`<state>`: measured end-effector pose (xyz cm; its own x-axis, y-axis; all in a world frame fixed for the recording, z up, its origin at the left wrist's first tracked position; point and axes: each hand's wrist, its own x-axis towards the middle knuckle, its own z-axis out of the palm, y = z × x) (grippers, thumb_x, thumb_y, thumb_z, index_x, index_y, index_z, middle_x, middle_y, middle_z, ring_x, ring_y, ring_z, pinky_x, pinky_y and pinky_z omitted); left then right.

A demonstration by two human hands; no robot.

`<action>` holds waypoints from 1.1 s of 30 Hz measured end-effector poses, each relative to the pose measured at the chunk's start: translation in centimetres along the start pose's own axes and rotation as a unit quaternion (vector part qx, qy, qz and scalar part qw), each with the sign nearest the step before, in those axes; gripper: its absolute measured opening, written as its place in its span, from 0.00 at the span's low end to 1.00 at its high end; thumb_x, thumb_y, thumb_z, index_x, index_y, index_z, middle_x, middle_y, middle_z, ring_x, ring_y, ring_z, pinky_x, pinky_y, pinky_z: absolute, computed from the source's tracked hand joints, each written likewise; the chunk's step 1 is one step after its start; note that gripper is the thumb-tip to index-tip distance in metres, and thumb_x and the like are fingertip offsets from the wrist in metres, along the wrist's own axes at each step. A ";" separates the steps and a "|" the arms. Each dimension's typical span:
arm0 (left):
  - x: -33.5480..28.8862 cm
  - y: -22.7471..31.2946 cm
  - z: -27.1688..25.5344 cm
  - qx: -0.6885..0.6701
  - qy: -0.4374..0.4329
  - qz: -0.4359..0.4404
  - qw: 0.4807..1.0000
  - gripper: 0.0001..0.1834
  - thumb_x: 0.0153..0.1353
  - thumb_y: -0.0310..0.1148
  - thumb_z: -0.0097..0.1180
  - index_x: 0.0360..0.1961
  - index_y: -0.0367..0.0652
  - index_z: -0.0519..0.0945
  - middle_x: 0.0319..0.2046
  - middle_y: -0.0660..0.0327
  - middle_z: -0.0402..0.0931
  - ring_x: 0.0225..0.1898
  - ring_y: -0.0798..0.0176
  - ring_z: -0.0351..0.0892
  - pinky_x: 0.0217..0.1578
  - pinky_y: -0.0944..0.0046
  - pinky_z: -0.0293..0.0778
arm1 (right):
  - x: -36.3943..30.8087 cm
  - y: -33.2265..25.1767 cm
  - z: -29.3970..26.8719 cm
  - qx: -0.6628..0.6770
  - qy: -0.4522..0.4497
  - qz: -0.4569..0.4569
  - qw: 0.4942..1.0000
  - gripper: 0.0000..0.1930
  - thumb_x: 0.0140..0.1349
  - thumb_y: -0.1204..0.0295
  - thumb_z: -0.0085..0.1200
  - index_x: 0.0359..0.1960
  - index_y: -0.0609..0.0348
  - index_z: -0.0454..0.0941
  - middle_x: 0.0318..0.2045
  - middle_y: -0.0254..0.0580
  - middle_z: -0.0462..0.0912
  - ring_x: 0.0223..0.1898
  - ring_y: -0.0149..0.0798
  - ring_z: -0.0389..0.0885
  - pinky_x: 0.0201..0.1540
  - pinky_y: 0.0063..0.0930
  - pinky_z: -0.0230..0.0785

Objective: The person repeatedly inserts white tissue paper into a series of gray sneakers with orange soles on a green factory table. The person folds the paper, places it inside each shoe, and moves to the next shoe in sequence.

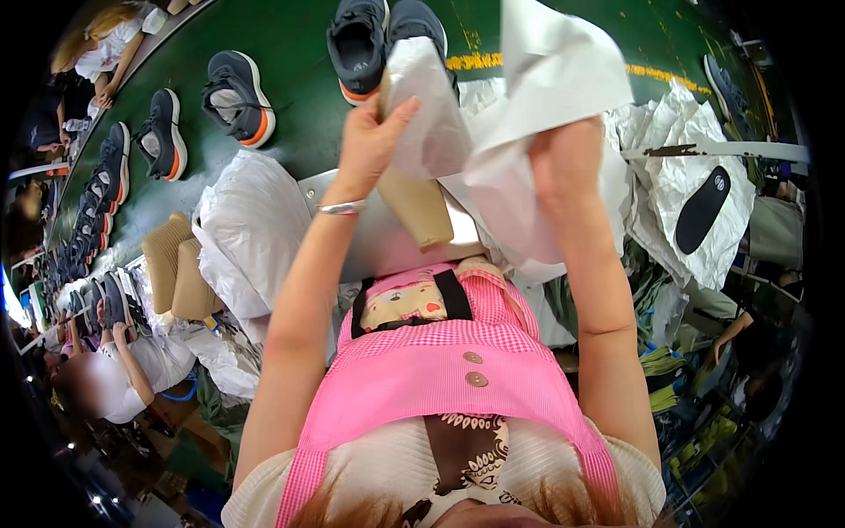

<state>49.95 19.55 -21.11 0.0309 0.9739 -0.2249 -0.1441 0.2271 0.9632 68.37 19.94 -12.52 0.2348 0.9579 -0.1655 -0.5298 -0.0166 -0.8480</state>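
My left hand (pixel 370 141) grips a tan cardboard shoe insert (pixel 414 207) half wrapped in white tissue paper (pixel 427 110). My right hand (pixel 563 163) is raised beside it and holds a large sheet of white tissue paper (pixel 550 75) that drapes over it. Both hands are lifted above a grey work surface (pixel 378 242) at the edge of a green conveyor belt (pixel 290 53). A pair of dark sneakers with orange soles (pixel 365 40) sits on the belt just beyond my hands.
More dark sneakers (pixel 233 97) line the belt toward the left. Stacks of tan inserts (pixel 176 264) and white tissue (pixel 251 229) lie at my left. A black insole (pixel 701 211) rests on crumpled paper at right. A seated person (pixel 114 378) works at lower left.
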 end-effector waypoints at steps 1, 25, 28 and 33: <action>0.6 -0.3 0.7 -0.023 -0.011 0.028 0.999 0.18 0.60 0.37 0.59 0.47 0.36 0.77 0.39 0.64 0.78 0.38 0.74 0.75 0.37 0.71 0.73 | -0.1 0.9 1.4 -0.022 -0.048 -0.018 0.998 0.10 0.66 0.75 0.41 0.45 0.62 0.72 0.39 0.40 0.78 0.40 0.33 0.77 0.42 0.26 0.71; 1.4 1.3 -4.6 -0.330 -0.064 -0.030 0.941 0.19 0.60 0.37 0.58 0.49 0.36 0.76 0.41 0.62 0.78 0.38 0.72 0.76 0.36 0.69 0.75 | 5.0 7.9 8.0 -0.566 -0.234 -0.090 0.785 0.51 0.49 0.39 0.56 0.63 0.69 0.55 0.56 0.64 0.68 0.57 0.56 0.69 0.57 0.40 0.63; 1.6 2.1 -5.3 -0.331 -0.074 -0.035 0.940 0.19 0.60 0.37 0.58 0.49 0.36 0.75 0.41 0.62 0.77 0.38 0.71 0.76 0.36 0.68 0.75 | 4.9 4.9 9.3 -0.545 -0.266 0.035 0.794 0.53 0.43 0.41 0.63 0.63 0.67 0.54 0.56 0.62 0.69 0.53 0.54 0.74 0.54 0.38 0.67; 1.7 3.6 -5.6 -0.271 -0.033 -0.042 0.961 0.21 0.59 0.36 0.57 0.51 0.36 0.74 0.43 0.59 0.77 0.38 0.69 0.77 0.36 0.66 0.77 | 7.4 1.8 10.1 -0.399 -0.393 -0.178 0.809 0.30 0.53 0.60 0.58 0.52 0.70 0.69 0.40 0.53 0.80 0.44 0.43 0.77 0.50 0.32 0.68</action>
<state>43.98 22.01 -18.87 0.1253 0.9541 -0.2719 -0.6326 0.2879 0.7190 60.92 29.93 -10.22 -0.5004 0.8238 0.2663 0.2251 0.4208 -0.8788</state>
